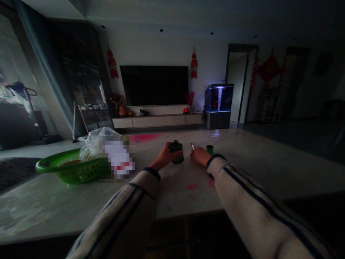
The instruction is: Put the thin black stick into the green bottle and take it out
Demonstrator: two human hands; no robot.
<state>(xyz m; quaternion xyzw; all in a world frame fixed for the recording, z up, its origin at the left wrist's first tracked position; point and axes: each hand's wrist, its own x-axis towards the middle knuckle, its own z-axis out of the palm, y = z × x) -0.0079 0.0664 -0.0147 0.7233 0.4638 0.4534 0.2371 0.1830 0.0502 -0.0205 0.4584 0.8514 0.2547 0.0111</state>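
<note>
The dark green bottle (177, 157) stands upright near the middle of the table (250, 172), between the person's hands; whether its base touches the surface cannot be told. It looks stiff-walled and probably smooth, perhaps glass, so it would likely be fairly light but slippery and breakable; the broad body below the short neck seems the best place to take hold. The left hand (164, 157) has it there, its grip opened about as wide as the bottle and closed around it from the side, thumb across the front. The right hand (201, 156) pinches a thin stick (192, 146), its grip nearly closed. Just beyond that hand stands a green cup (210, 149), partly hidden. Well to the left sits a green basket (78, 175).
</note>
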